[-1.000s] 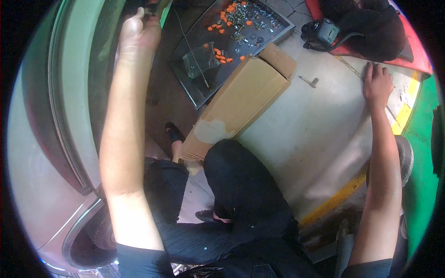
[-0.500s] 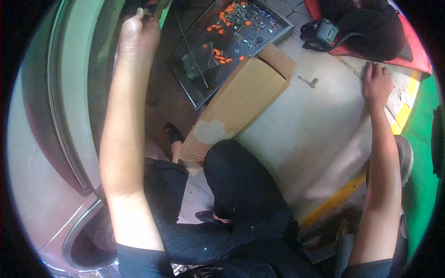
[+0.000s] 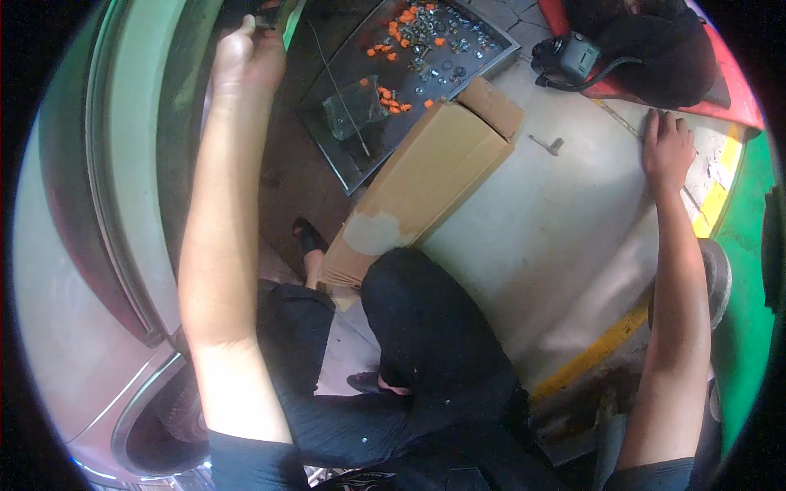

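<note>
My left hand (image 3: 250, 61) reaches to the upper left, beside the silver car (image 3: 98, 327). Its thumb and fingers are closed at the top edge, around a dark thing that I cannot make out; most of the fingers are hidden. Far to the right, my right hand (image 3: 669, 154) rests palm down on the pale floor, fingers stretched out and nothing in them. A thin metal rod-like tool (image 3: 546, 145) with a short crosspiece lies on the floor to the left of that hand.
A long cardboard box (image 3: 434, 176) lies before my bent knees. Past it, a dark metal tray (image 3: 352, 168) holds orange clips, bolts, nuts and a clear plastic bag (image 3: 354, 113). A black device (image 3: 573, 59) with a strap and a dark cloth (image 3: 675, 53) sit on a red surface.
</note>
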The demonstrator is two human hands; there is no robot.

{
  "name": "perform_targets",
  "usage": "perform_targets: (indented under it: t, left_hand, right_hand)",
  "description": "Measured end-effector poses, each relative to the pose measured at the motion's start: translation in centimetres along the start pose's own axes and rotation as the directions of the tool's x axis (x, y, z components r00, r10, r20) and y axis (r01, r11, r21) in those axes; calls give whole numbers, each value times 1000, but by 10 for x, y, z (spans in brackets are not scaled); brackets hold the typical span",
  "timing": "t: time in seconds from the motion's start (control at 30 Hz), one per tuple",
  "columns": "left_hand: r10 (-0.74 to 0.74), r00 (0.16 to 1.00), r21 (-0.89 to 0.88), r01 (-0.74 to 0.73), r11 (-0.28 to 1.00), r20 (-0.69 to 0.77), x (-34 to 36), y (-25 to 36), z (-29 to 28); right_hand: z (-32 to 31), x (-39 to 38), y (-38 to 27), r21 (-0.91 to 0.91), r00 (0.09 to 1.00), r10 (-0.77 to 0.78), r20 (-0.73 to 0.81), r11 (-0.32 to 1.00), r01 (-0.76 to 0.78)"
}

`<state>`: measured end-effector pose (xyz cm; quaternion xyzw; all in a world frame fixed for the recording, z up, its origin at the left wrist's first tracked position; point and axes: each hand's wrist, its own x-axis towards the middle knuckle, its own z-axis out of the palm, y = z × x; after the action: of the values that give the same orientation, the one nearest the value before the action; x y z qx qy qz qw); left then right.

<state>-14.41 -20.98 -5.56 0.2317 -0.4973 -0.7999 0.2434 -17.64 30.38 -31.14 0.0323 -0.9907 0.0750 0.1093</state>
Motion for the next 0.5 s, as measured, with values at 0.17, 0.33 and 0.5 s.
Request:
perform_targets:
  t: [0.17, 0.33, 0.5]
  left_hand:
    - [35, 987, 107, -18, 994, -160, 0, -4, 3]
    - [-53, 997, -4, 53, 999, -50, 8, 3, -7]
    - [-90, 996, 17, 90, 996, -18, 8, 4, -9]
  right_hand:
    - [-2, -1, -1, -8, 1000, 8, 14, 1000, -8]
    - [1, 0, 0, -16, 999, 19, 26, 1000, -18]
    - [3, 0, 1, -12, 1000, 15, 24, 1000, -14]
